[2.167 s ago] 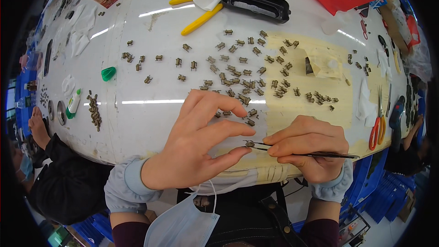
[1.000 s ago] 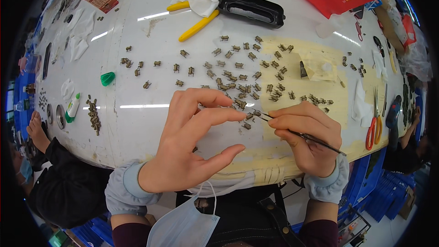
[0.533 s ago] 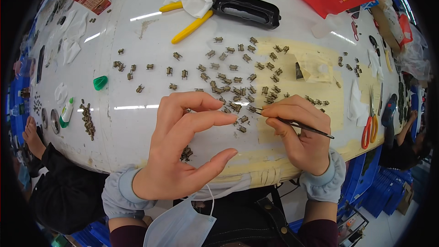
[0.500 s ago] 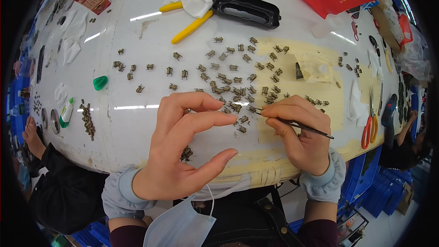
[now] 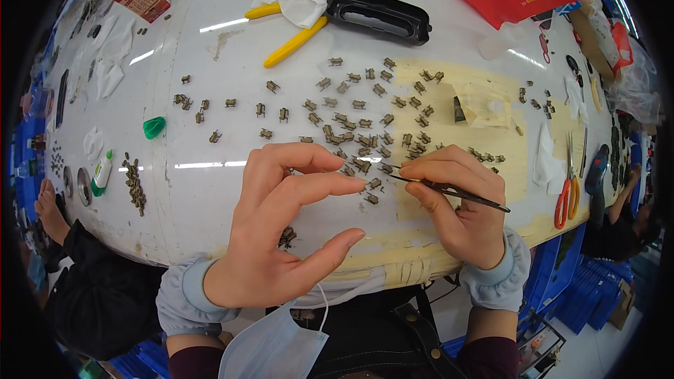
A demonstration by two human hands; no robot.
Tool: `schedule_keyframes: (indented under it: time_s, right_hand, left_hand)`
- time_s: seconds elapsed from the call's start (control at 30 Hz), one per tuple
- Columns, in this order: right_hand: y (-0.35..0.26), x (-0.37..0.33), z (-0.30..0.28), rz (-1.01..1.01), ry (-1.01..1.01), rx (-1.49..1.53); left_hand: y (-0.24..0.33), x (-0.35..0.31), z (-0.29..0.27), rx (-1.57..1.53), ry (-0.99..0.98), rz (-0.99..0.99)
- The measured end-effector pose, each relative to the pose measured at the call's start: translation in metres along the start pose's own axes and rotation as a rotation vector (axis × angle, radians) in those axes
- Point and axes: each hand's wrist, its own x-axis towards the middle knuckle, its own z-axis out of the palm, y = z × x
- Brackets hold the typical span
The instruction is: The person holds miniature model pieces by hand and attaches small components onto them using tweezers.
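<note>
Dark tweezers (image 5: 460, 195) are held in my right hand (image 5: 460, 203), pinched between thumb and fingers. Their tips point left, close to a small brown metal part (image 5: 387, 168); whether they grip it I cannot tell. My left hand (image 5: 281, 221) hovers over the table with its fingers curved and thumb apart, holding nothing I can see. Just beyond its fingertips lie several of the same small cylindrical metal parts (image 5: 364, 123) with thin legs, scattered loosely. A few more parts (image 5: 286, 237) show partly behind my left hand.
Yellow-handled pliers (image 5: 295, 42) and a black plastic case (image 5: 379, 15) lie beyond the parts. Left are a green cap (image 5: 154, 127), a glue bottle (image 5: 102, 173) and a pile of small pieces (image 5: 135, 186). Scissors (image 5: 564, 200) lie right. Other people sit at both sides.
The tweezers have tilted slightly and their tips have opened a little wider. My right hand has shifted only slightly; my left hand stays nearly still.
</note>
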Motion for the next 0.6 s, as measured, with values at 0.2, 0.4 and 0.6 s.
schedule_keyframes:
  time_s: [0.2, 0.4, 0.6]
  right_hand:
    - [0.005, -0.003, -0.005, 0.002, 0.087, 0.08]
    - [0.0, -0.01, -0.015, 0.048, 0.265, 0.282]
    - [0.001, -0.012, -0.016, 0.032, 0.376, 0.358]
  left_hand:
    - [-0.002, 0.001, 0.0, 0.025, 0.017, 0.025]
    - [0.001, 0.0, -0.002, 0.01, 0.034, -0.014]
    - [-0.001, 0.002, 0.002, -0.006, 0.163, 0.029]
